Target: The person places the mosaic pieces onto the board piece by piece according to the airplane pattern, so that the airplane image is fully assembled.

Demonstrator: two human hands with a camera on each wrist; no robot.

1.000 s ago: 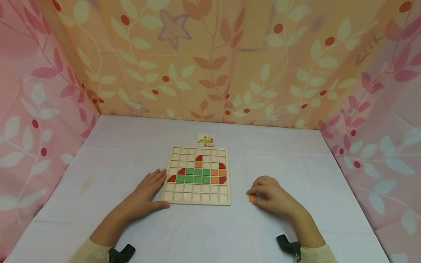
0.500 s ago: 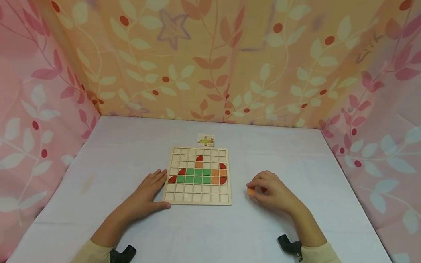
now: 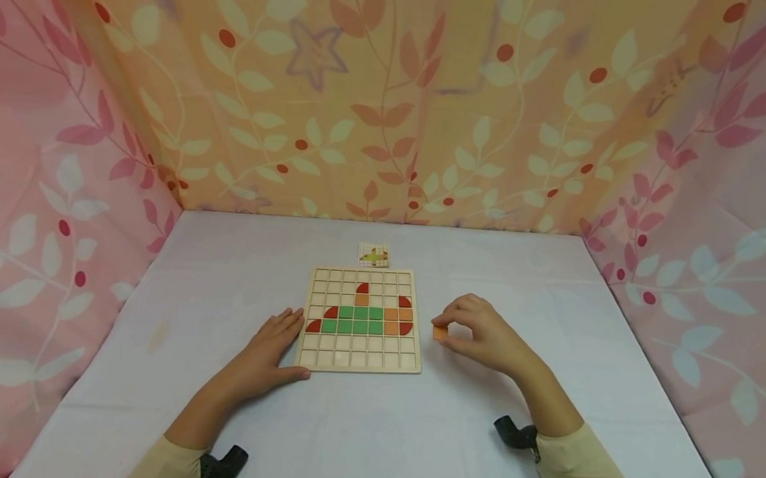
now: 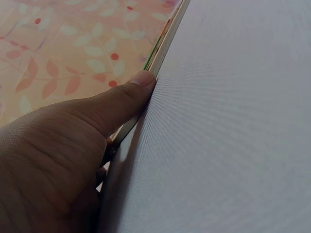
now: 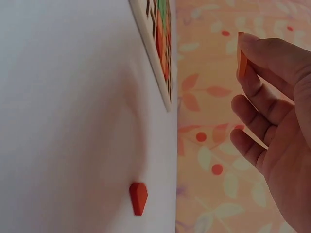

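Observation:
Between thumb and forefinger my right hand [image 3: 489,339] pinches an orange square tile [image 3: 439,333], just right of the board. In the right wrist view the orange tile [image 5: 242,58] shows edge-on, raised above the table. My left hand [image 3: 264,360] rests at the wooden grid board [image 3: 357,359], its fingers straight along the left edge and its thumb at the near left corner. The left wrist view has the thumb [image 4: 131,92] against the board's edge. Green, orange and red tiles fill some cells of the board, the red ones with a rounded side.
A small picture card [image 3: 373,255] lies just behind the board. One red piece [image 5: 139,199] lies on the white tabletop in the right wrist view, hidden by my right hand in the head view. Floral cloth walls [image 3: 390,122] bound the table's back and sides.
My right hand has lifted the orange tile off the table and carried it left and away from me, towards the board. The left hand and the board stay where they were.

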